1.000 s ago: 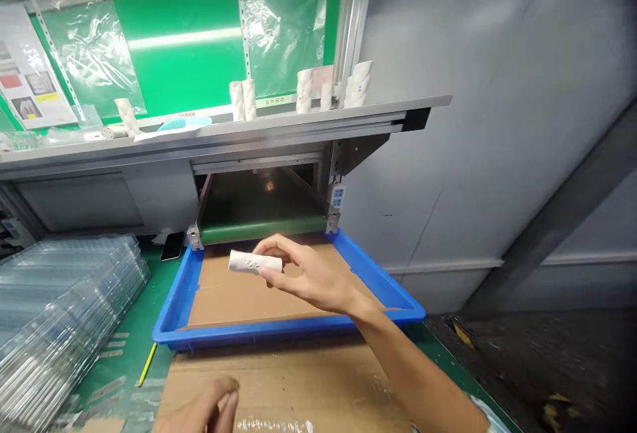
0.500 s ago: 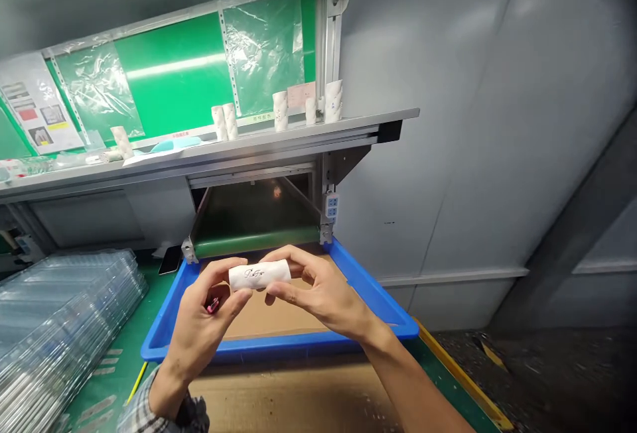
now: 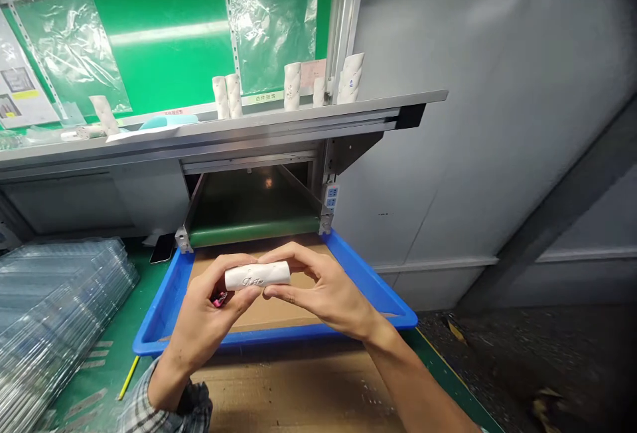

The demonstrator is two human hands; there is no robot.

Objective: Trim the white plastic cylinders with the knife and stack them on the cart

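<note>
A white cylindrical tube with dark script lettering lies level between my two hands, above the blue tray. My left hand is closed on its left end, thumb below and fingers above. Tucked in that same palm is a small pink object, too hidden to name. My right hand pinches the tube from the right, with its thumb under the tube and its fingers along the top. Brown cardboard lines the tray beneath.
Behind the tray a green conveyor belt slopes down to it. Several white tubes stand on the metal shelf above. Stacked clear plastic trays fill the left side, near a phone and a yellow stick.
The tube has turned slightly about its length, so the lettering sits lower. My right thumb has slid left along it. The camera view has shifted, moving the shelf upward.
</note>
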